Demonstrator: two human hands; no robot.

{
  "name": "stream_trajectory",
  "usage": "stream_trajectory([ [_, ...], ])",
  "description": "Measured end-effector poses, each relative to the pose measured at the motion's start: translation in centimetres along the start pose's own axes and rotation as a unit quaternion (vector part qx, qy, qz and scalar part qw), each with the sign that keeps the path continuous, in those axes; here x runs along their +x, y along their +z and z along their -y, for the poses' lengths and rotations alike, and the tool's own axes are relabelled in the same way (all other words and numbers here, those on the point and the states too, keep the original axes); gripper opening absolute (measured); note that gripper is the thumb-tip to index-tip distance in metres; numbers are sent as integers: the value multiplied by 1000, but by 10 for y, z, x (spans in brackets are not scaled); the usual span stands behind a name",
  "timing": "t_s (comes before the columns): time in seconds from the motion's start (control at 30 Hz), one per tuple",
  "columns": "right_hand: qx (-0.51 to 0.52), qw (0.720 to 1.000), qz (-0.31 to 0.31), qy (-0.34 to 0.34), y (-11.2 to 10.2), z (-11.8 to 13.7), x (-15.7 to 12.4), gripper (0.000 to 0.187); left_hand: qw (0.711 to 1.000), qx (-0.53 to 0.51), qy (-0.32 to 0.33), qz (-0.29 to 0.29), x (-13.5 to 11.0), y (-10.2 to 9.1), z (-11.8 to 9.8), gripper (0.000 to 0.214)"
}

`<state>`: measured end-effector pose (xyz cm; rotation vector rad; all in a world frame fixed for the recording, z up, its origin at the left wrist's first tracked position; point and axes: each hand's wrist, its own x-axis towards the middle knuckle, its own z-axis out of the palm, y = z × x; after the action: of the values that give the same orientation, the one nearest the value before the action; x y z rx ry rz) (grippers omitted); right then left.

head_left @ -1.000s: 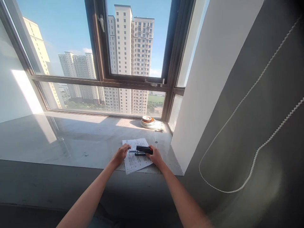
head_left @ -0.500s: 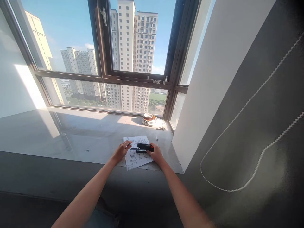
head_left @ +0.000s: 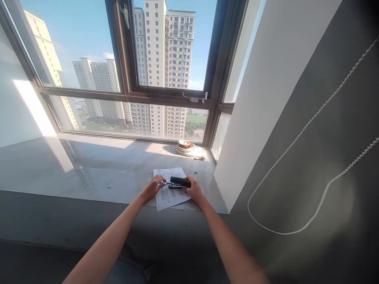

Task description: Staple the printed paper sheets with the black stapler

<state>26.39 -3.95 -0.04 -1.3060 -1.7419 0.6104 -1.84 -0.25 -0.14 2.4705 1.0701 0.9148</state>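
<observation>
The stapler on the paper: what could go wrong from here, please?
1. The left hand has its fingertips right at the metal front of the stapler; if the right hand presses down, they may get pinched.
2. The paper lies loose near the front edge of the sill and might slide off.
</observation>
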Motion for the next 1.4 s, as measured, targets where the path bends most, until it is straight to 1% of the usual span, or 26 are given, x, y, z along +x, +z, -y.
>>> stream_trajectory([
  [0.13, -2, 1000, 0, 1, -1, 1, 0, 34, 1000, -1, 6, 4, 0, -2, -3, 20],
  [0.37, -16, 1000, 0, 2, 0, 1, 0, 33, 999, -16, -16, -22, 1, 1, -4, 20],
  [0.57, -9, 1000, 5, 3, -1, 2, -1, 34, 999, -15, -41, -4, 2, 1, -6, 26],
  [0.8, -8, 1000, 4, -4, -1, 3, 0, 32, 1000, -13, -18, 6, 1, 1, -3, 25],
  [0.97, -13, 1000, 1, 0, 0, 1, 0, 34, 1000, -10, -24, 5, 1, 2, -1, 25],
  [1.23, -7, 1000, 1, 5, -1, 4, 0, 34, 999, -27, -33, -7, 3, 1, -5, 27],
  [1.4, -5, 1000, 1, 6, -1, 5, 0, 34, 999, -21, -30, 0, 3, 2, -2, 27],
])
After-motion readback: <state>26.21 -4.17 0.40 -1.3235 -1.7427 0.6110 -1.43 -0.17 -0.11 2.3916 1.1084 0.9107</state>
